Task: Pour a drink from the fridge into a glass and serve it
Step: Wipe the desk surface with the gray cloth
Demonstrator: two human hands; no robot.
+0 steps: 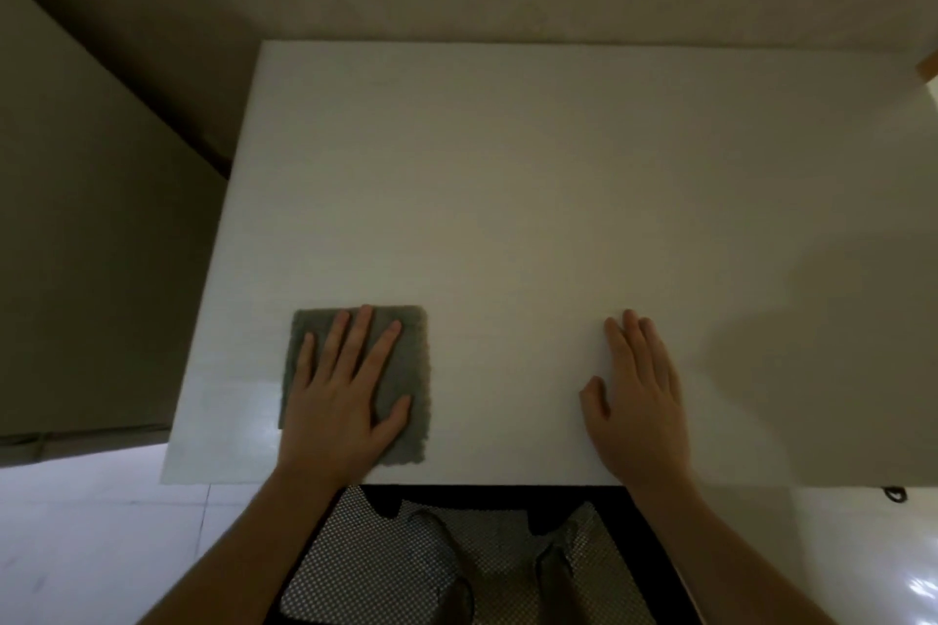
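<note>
A white table (pixel 533 178) fills the middle of the view. Near its front left lies a folded grey cloth (pixel 406 360), flat on the surface. My left hand (pixel 340 396) rests palm down on the cloth, fingers spread, holding nothing. My right hand (pixel 639 396) lies flat on the bare tabletop near the front edge, fingers close together and straight. No glass, drink or fridge is in view.
A beige wall runs behind the table. A large beige surface (pixel 76 244) stands to the left. Below the table's front edge lies a black-edged patterned mat (pixel 396 568) with my feet on it. Glossy white floor shows at both lower corners.
</note>
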